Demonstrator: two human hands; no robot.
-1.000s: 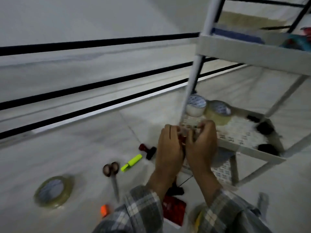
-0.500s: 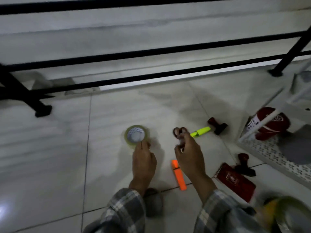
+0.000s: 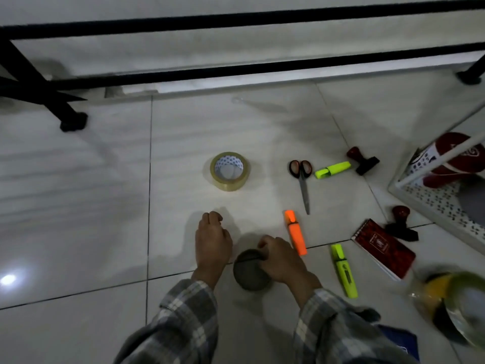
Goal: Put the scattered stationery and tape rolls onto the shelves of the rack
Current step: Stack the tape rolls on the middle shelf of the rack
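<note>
My right hand (image 3: 282,261) grips the rim of a grey tape roll (image 3: 250,271) lying on the floor tiles. Just left of it my left hand (image 3: 212,240) rests on the floor with curled fingers, holding nothing. A clear tape roll (image 3: 230,171) lies farther ahead. Scissors (image 3: 302,179), a yellow-green highlighter (image 3: 332,169), an orange highlighter (image 3: 296,232), a second yellow-green highlighter (image 3: 344,271), two stamps (image 3: 363,160) (image 3: 400,227) and a red notebook (image 3: 383,246) are scattered to the right. The white rack's (image 3: 430,206) perforated low shelf shows at the right edge, with a red roll (image 3: 456,156) on it.
A black metal railing (image 3: 236,69) runs across the far side, with a foot (image 3: 72,124) at the left. More tape rolls (image 3: 451,308), blurred, sit at the bottom right beside a blue object (image 3: 401,340). Bare tiles lie to the left.
My view swung from the rack down to the floor. Both hands pulled back from the clear tape and scissors; my right hand now holds the grey tape roll near me.
</note>
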